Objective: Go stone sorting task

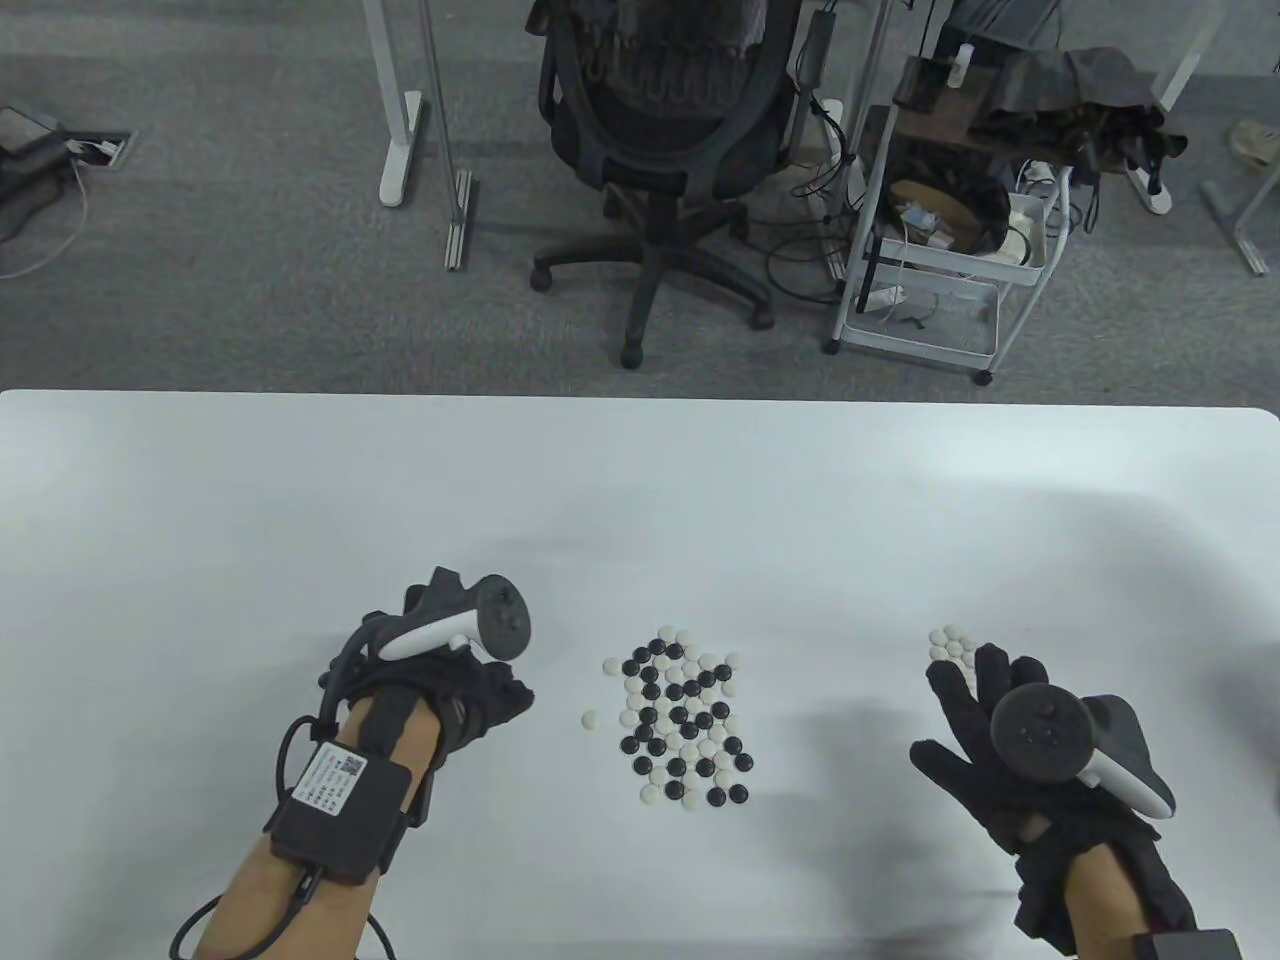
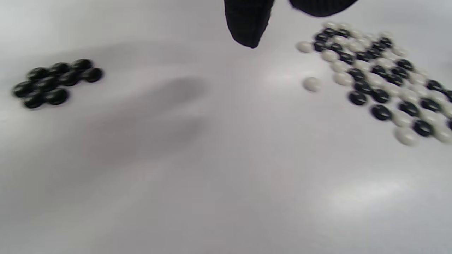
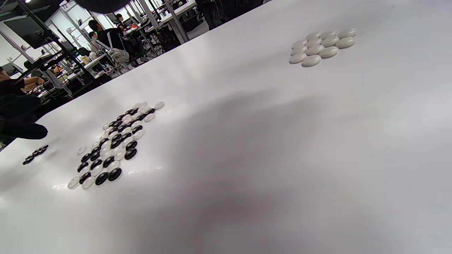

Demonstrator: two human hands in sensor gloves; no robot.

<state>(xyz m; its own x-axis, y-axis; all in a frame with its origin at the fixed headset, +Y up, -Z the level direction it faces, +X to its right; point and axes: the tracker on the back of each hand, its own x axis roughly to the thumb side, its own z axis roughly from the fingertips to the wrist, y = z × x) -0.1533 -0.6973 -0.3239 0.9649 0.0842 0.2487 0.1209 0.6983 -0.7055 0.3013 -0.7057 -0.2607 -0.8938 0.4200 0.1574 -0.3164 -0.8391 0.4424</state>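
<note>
Stones could scatter: the mixed pile (image 1: 685, 715) at table centre is packed tight, so a careless fingertip might nudge neighbours or carry the wrong colour. Sorted black stones (image 2: 56, 83) lie left, sorted white stones (image 1: 952, 645) right. The left hand (image 1: 450, 670) hovers left of the pile, fingers curled, contents hidden. The right hand (image 1: 1010, 745) hangs spread and empty beside the whites.

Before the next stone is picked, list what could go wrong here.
1. The mixed pile is tightly packed, so a reaching finger may knock neighbouring stones.
2. The right hand hovers right by the sorted white group and could scatter it.
3. The black group is hidden under the left hand in the table view.
</note>
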